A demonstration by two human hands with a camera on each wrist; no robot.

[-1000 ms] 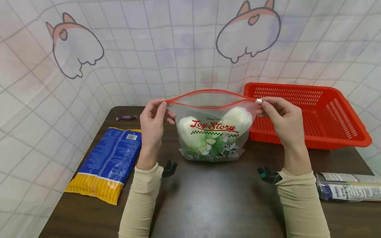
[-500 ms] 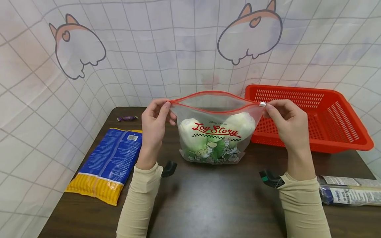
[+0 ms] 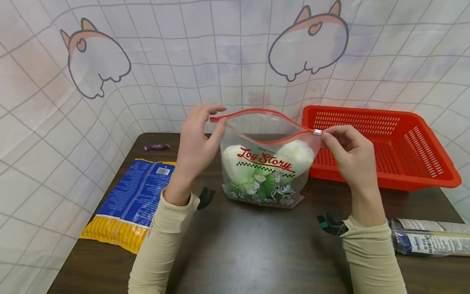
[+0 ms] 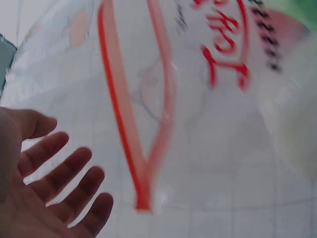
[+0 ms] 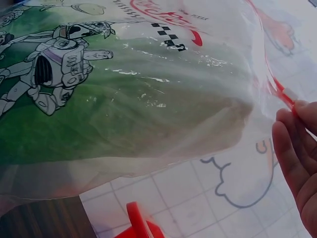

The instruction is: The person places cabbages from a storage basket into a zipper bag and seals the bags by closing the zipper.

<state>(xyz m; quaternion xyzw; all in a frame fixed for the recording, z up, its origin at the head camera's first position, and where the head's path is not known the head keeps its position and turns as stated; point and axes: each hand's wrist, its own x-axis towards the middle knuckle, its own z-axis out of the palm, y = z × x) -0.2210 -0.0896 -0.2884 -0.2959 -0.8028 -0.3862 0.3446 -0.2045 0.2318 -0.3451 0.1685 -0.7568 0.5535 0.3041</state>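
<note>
A clear slider zip bag with red "Toy Story" print stands upright on the table, its red-edged mouth spread apart. Inside are two pale vegetables with green parts, seen through the printed plastic. My right hand pinches the bag's right top corner beside the white slider. At the left end of the mouth is my left hand, thumb and fingers spread apart. In the left wrist view the left hand is apart from the red zip edge, its fingers loosely extended.
A red plastic basket stands behind the right hand. On the left lies a blue and yellow packet, with a small purple wrapped candy beyond it. A clear printed package lies at the right, near the right sleeve.
My left hand has let go of the bag's left corner and its fingers have spread. The right hand, still pinching its corner, has shifted slightly left since half a second ago.
</note>
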